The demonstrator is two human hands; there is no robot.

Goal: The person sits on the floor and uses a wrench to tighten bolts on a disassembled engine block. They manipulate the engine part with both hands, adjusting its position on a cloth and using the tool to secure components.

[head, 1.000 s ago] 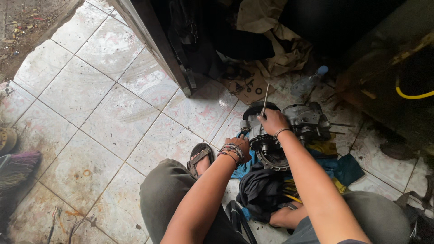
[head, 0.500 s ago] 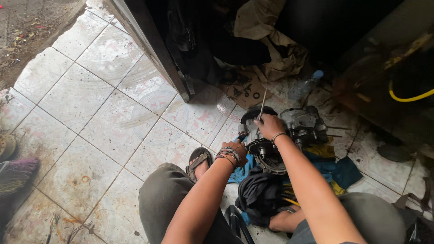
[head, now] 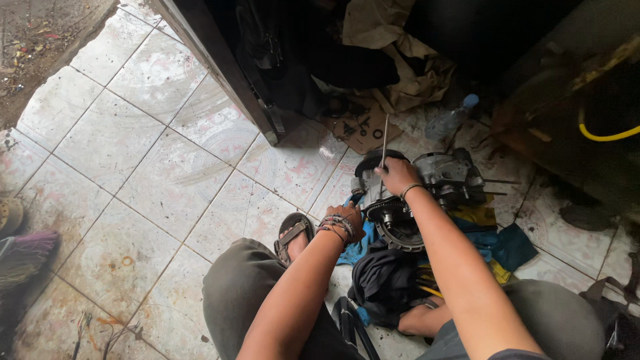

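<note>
I sit on a tiled floor with a small metal engine (head: 448, 179) between my feet. My right hand (head: 397, 175) grips a long thin metal rod (head: 384, 139) that stands nearly upright over the engine's round black end (head: 393, 223). My left hand (head: 345, 221), with bead bracelets on the wrist, is closed on a blue-handled tool (head: 353, 198) pressed against the left side of that round part. The tool's tip is hidden behind the hand.
Blue, yellow and dark rags (head: 497, 241) lie under the engine. A piece of cardboard with small parts (head: 360, 128) and a plastic bottle (head: 452, 119) lie behind it. A dark door frame (head: 220, 63) stands to the left; a yellow hose (head: 603, 133) hangs right.
Both hands stay on the engine. The view has shifted slightly, and the rod in my right hand is a little more upright than before.
</note>
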